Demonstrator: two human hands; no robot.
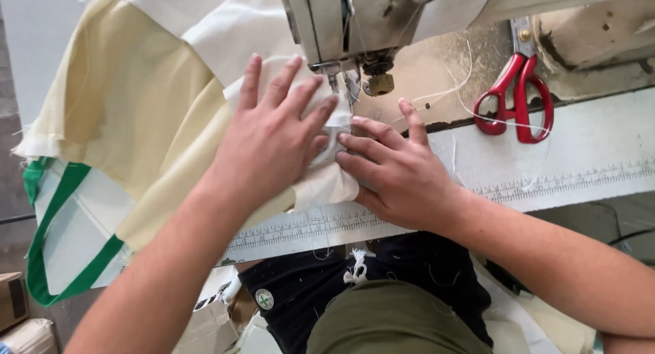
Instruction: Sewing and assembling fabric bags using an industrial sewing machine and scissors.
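- Under the sewing machine head (355, 19) we see white fabric (327, 183) lying flat on the table (587, 149).
- Our left hand (273, 139) presses it, fingers (286, 81) spread.
- Our right hand (396, 170) presses beside it, fingers loosely spread.
- Red scissors (515, 98) lie well apart.

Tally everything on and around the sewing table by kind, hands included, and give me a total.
Hands: 2, left hand and right hand, both flat on the fabric
Red-handled scissors: 1
Grey sewing machine head: 1
Pale yellow and white fabric piece: 1
Green-trimmed white cloth bag: 1
Printed ruler strip on the table edge: 1
Total: 7
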